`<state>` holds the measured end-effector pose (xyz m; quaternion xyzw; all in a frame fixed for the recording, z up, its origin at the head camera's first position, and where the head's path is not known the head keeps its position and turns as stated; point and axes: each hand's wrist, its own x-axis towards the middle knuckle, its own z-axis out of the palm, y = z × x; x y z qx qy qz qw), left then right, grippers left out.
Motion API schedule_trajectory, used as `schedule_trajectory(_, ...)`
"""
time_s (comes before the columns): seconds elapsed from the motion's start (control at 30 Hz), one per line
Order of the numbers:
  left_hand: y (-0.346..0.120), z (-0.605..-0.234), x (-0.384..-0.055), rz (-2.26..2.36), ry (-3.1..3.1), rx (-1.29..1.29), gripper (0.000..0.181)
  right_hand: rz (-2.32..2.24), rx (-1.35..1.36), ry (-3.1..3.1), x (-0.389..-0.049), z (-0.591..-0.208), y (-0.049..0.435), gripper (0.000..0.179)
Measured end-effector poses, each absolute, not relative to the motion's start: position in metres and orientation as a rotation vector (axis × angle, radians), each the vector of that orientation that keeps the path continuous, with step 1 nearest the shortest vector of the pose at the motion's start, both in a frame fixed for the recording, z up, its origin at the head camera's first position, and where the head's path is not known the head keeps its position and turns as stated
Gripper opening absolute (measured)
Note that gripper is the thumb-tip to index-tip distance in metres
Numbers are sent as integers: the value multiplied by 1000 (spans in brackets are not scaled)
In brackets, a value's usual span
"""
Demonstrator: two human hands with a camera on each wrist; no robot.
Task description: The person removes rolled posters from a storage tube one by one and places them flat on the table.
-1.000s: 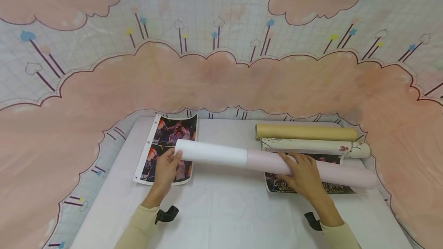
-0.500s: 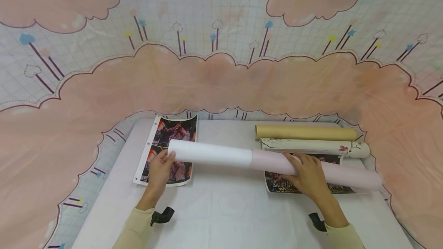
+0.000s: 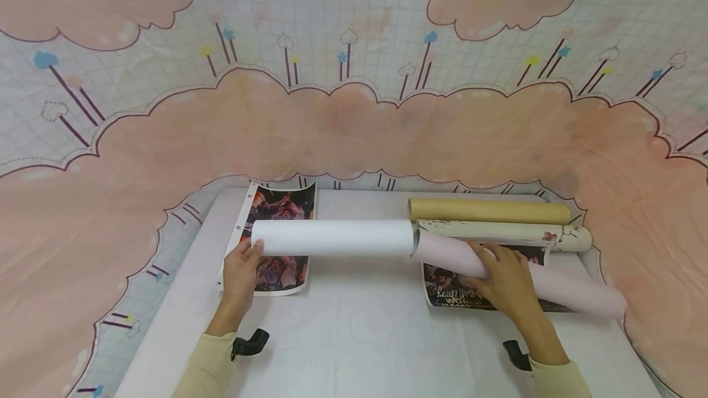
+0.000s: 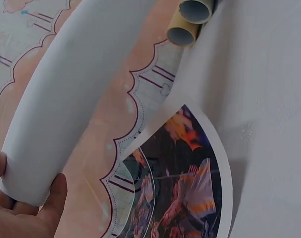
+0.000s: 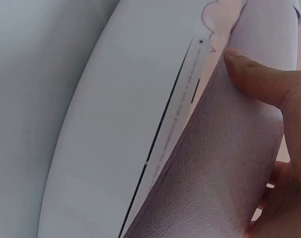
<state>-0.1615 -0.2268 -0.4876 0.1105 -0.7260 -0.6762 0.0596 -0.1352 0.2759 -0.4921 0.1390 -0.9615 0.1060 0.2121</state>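
Observation:
My left hand (image 3: 239, 276) pinches the left end of a white paper roll (image 3: 334, 238), which spans the middle above the table. In the left wrist view, thumb and fingers lie either side of the end of the white roll (image 4: 73, 99). My right hand (image 3: 507, 281) grips a pink tube (image 3: 575, 290) around its middle. The tube tilts down to the right; its open left mouth sits right by the white roll's right end. The right wrist view shows the pink tube's textured surface (image 5: 205, 163), with the thumb along it.
A photo poster (image 3: 282, 275) lies at the left, partly behind the white roll. Another dark poster (image 3: 450, 293) lies under the pink tube. Behind are a floral roll (image 3: 492, 233) and a tan cardboard tube (image 3: 487, 210). A cloud-patterned cloth (image 3: 354, 134) hangs behind the white table (image 3: 354, 336).
My left hand has moved left, drawing the white roll out of the pink tube. My right hand has shifted right and slightly down with the tube, and the two ends now stand apart.

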Motion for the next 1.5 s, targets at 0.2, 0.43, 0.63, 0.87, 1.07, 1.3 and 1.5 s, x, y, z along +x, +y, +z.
schedule_trajectory(0.2,-233,-490,-158,-2049,-2139,343,53,286,381,-2640,-133,-491,286,82)
schedule_trajectory(0.43,-231,-493,-157,-2082,-2044,357,46,273,391,-2626,-133,-485,295,83)
schedule_trajectory(0.63,-231,-493,-156,-2091,-2069,356,50,196,462,-2671,-141,-479,306,82)
schedule_trajectory(0.87,-232,-497,-157,-2100,-2115,385,55,125,503,-2732,-153,-479,316,81)
schedule_trajectory(1.07,-231,-496,-156,-2089,-2135,389,56,102,490,-2763,-161,-480,319,80)
schedule_trajectory(1.3,-230,-494,-154,-2084,-2140,376,55,82,505,-2771,-169,-469,321,80)
schedule_trajectory(1.5,-231,-493,-153,-2083,-2122,347,55,69,563,-2752,-184,-446,324,79)
